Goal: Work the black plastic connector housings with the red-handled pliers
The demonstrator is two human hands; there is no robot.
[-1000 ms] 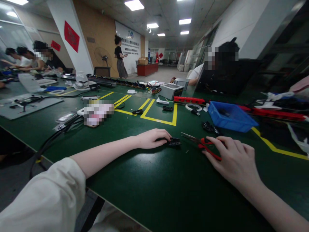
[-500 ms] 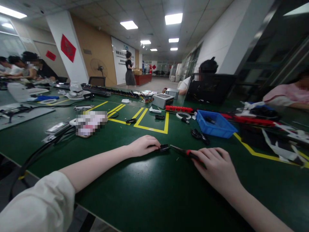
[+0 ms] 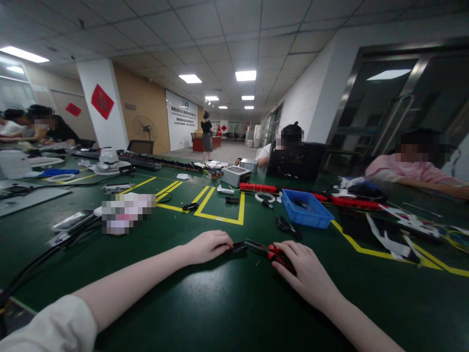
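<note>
My left hand (image 3: 210,246) rests low over the green table, its fingertips closed on one end of a small black plastic part (image 3: 239,247) whose exact kind I cannot make out. To its right, my right hand (image 3: 306,266) grips long-nose pliers (image 3: 273,253) with red and black handles. The pliers' jaws stand slightly apart and point left at the black part's free end, close to it. A thin pale scrap (image 3: 258,263) lies on the table just below the jaws.
A blue bin (image 3: 308,222) with a black item inside stands beyond my right hand, beside a bundled black cable (image 3: 287,226). Further back are a metal power supply box (image 3: 235,176) and a red strip (image 3: 257,187). A phone (image 3: 73,220) and cables lie left. People sit across.
The view has tilted up and shifted right. The pliers' jaws have spread apart, and their handles have opened in my right hand. My left hand keeps the black part.
</note>
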